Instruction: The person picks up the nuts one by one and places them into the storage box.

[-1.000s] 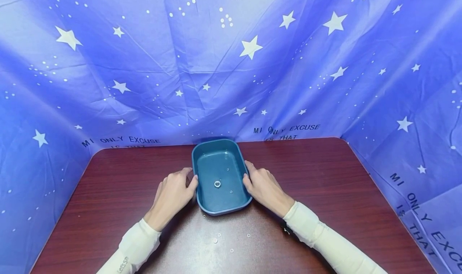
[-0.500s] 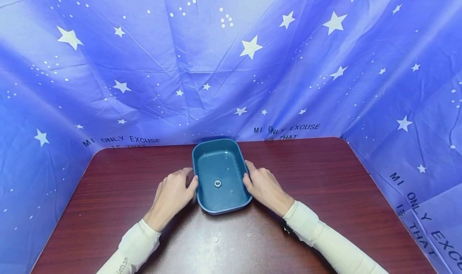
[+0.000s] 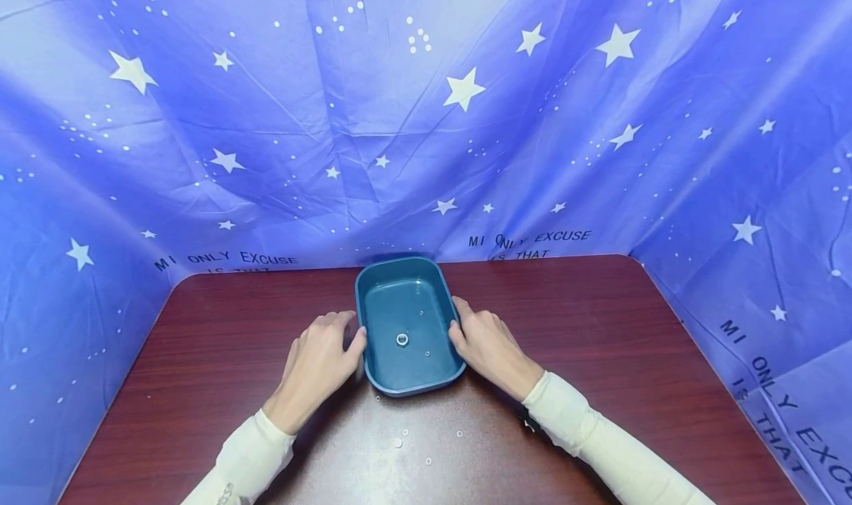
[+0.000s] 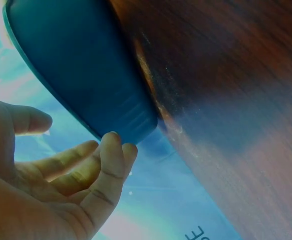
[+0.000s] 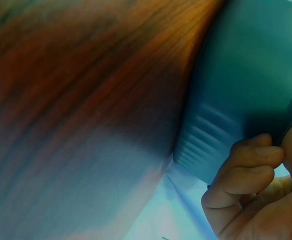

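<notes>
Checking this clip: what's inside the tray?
The tray holds a larger shiny ring and two small rings, lying apart on its bottom. What is directly beneath each ring is covered, so that can't be seen.

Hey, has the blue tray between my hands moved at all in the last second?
No. Judged against the far edge of the table, the blue tray sits where it did, with no visible shift either way.

The left hand (image 3: 313, 368) and right hand (image 3: 498, 353) flank a teal tray (image 3: 393, 309); inside, between them, lie a silvery ring (image 3: 402, 339) and two tiny rings (image 3: 427, 354). More bits (image 3: 398, 443) dot the tabletop (image 3: 213, 357) nearer than both hands.
</notes>
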Available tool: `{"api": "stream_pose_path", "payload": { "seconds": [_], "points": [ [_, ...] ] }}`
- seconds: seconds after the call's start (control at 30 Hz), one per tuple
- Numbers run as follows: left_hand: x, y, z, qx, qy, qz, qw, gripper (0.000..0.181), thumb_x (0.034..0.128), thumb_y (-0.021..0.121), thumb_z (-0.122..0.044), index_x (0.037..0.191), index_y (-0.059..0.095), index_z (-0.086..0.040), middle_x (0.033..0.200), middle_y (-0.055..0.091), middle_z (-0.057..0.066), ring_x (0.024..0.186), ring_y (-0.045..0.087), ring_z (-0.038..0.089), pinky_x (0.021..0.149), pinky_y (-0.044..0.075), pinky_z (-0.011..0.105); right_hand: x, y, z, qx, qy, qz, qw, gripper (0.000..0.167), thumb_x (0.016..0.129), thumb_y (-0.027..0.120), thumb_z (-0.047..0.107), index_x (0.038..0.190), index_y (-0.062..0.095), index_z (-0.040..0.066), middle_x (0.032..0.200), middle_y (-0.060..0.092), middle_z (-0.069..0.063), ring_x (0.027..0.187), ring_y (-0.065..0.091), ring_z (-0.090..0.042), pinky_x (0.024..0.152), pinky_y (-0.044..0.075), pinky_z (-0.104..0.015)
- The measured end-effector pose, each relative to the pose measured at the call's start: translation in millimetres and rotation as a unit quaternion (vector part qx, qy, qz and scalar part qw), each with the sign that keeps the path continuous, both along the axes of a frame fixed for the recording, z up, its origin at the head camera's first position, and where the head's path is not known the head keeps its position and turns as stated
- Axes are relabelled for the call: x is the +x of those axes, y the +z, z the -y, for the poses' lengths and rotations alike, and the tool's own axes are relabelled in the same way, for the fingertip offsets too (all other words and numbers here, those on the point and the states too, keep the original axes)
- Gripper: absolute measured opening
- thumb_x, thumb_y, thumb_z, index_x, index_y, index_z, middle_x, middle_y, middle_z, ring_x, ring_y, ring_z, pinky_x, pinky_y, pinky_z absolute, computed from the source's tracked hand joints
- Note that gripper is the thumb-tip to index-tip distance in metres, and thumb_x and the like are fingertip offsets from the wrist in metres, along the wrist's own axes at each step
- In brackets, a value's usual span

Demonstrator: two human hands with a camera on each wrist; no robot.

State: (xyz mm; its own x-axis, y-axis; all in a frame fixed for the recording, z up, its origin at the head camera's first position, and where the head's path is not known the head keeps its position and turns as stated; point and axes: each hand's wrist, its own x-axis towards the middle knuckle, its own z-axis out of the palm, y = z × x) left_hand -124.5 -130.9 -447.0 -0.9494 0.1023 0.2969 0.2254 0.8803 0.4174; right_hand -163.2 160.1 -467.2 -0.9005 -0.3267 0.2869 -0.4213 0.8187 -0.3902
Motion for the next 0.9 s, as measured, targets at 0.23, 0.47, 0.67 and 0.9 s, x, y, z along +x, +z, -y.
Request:
{"api": "stream_pose_path", "payload": {
  "seconds": [0.23, 0.47, 0.67, 0.9],
  "points": [
    [3.4, 2.4, -0.5, -0.002, 0.000, -0.005, 1.0000, 0.039, 0.1020, 0.071, -0.029, 0.127, 0.076, 0.000, 0.113, 0.077, 0.017, 0.106, 0.074, 0.039, 0.080, 0.062, 0.060, -0.2, 0.0, -0.6, -0.001, 0.001, -0.002, 1.0000, 0.047, 0.101, 0.067, 0.011, 0.145, 0.061, -0.005, 0.069, 0.068, -0.012, 0.065, 0.072, -0.029, 0.060, 0.059, -0.052],
    [4.8, 3.1, 0.6, -0.001, 0.003, 0.002, 1.0000, 0.040, 0.1023, 0.070, -0.029, 0.129, 0.076, 0.000, 0.115, 0.076, 0.016, 0.108, 0.073, 0.038, 0.080, 0.062, 0.060, -1.8, -0.3, -1.1, 0.002, 0.006, -0.004, 1.0000, 0.047, 0.101, 0.067, 0.011, 0.144, 0.061, -0.006, 0.062, 0.062, -0.006, 0.061, 0.069, -0.025, 0.057, 0.058, -0.050],
    [5.3, 1.9, 1.2, -0.003, 0.003, 0.001, 1.0000, 0.040, 0.1019, 0.071, -0.029, 0.129, 0.076, 0.000, 0.114, 0.076, 0.016, 0.107, 0.073, 0.038, 0.080, 0.062, 0.059, -2.4, 0.3, -1.4, 0.004, 0.003, -0.005, 1.0000, 0.048, 0.101, 0.068, 0.012, 0.145, 0.061, -0.006, 0.061, 0.061, -0.005, 0.061, 0.070, -0.027, 0.058, 0.059, -0.051],
    [6.2, 0.4, 0.8, -0.002, -0.002, -0.003, 1.0000, 0.039, 0.1017, 0.072, -0.028, 0.128, 0.076, 0.001, 0.116, 0.077, 0.017, 0.107, 0.072, 0.038, 0.084, 0.062, 0.059, -3.3, 0.8, -0.7, 0.004, 0.001, -0.003, 1.0000, 0.049, 0.101, 0.068, 0.012, 0.145, 0.061, -0.006, 0.063, 0.064, -0.008, 0.063, 0.071, -0.029, 0.060, 0.059, -0.053]
  ]
}}
